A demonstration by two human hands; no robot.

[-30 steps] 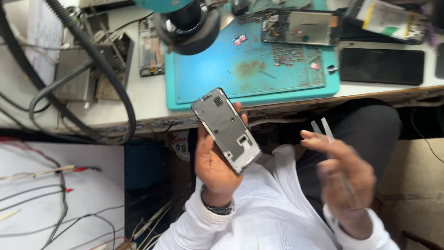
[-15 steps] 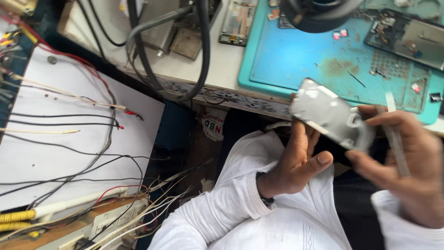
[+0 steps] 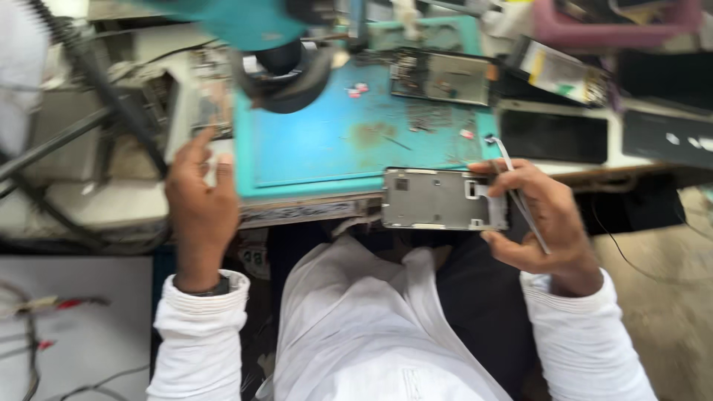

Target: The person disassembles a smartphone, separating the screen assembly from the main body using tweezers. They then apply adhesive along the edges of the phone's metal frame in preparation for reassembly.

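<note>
Phone frame point(image 3: 444, 199) now passed to the right hand point(image 3: 536, 223), pinched alongside tweezers point(image 3: 520, 197); freed left hand point(image 3: 199, 204) reaches open-fingered past the blue mat point(image 3: 327, 148).

Phone frame point(image 3: 438, 198), centre: matt grey metal, smooth. Tweezers point(image 3: 520, 199), right of centre: thin bright metal. Work mat point(image 3: 327, 148), upper centre: teal rubbery sheet, matt, stained. Sleeves point(image 3: 200, 334), lower frame: white woven cloth. Phone screens point(image 3: 553, 136), upper right: glossy black glass.
</note>
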